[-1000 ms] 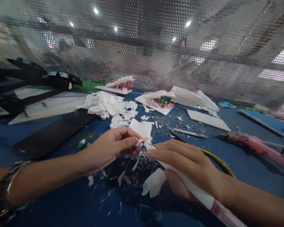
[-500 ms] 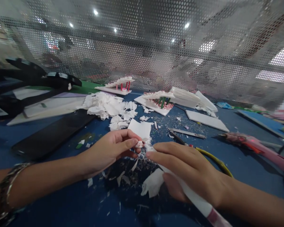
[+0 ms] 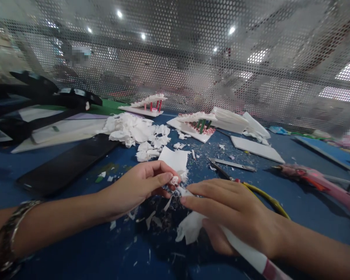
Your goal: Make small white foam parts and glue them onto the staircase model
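My left hand (image 3: 144,184) pinches a small crumpled white piece with red marks (image 3: 174,180) between thumb and fingertips. Under my right hand (image 3: 236,210), the fingers close round a long white tube (image 3: 245,247) with a dark red band. Its narrow tip (image 3: 184,191) points at the small piece, close to my left fingertips; whether they touch, I cannot tell. A white paper sheet (image 3: 173,159) lies just beyond my hands. Below them, a torn white scrap (image 3: 190,227) and fine shreds are scattered on the blue tabletop (image 3: 84,249).
A pile of torn white paper (image 3: 131,130) lies behind my left hand. Two small models (image 3: 192,120) on white bases stand at the back. Tweezers (image 3: 233,164), yellow-handled pliers (image 3: 268,198) and a pink glue gun (image 3: 317,182) lie right; a black phone (image 3: 67,165) lies left.
The narrow tip and my right fingers sit slightly lower. My left hand still pinches the small piece, shifted slightly right. The whole view has moved a little.
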`<action>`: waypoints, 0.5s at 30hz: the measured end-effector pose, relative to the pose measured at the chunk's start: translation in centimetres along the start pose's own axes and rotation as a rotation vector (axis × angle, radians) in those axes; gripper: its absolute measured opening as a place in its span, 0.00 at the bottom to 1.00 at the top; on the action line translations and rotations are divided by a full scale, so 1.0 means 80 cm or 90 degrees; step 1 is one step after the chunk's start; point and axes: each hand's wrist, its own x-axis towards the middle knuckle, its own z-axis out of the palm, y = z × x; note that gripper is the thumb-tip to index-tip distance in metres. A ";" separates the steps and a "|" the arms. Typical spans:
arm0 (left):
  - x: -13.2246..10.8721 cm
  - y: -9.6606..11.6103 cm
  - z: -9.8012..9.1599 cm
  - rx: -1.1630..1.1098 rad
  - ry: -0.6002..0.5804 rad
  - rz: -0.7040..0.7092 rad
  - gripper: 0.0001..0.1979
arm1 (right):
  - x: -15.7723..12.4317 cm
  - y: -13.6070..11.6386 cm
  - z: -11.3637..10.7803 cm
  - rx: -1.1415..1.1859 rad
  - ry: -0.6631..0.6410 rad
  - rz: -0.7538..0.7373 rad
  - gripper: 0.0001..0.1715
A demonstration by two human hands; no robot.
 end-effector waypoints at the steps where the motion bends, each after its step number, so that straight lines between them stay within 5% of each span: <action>1: 0.000 0.000 0.000 0.002 -0.003 0.002 0.05 | 0.000 0.000 0.000 0.003 0.000 -0.002 0.16; 15: 0.000 0.001 0.001 0.037 0.016 0.018 0.06 | -0.001 0.001 -0.004 -0.007 -0.033 0.030 0.14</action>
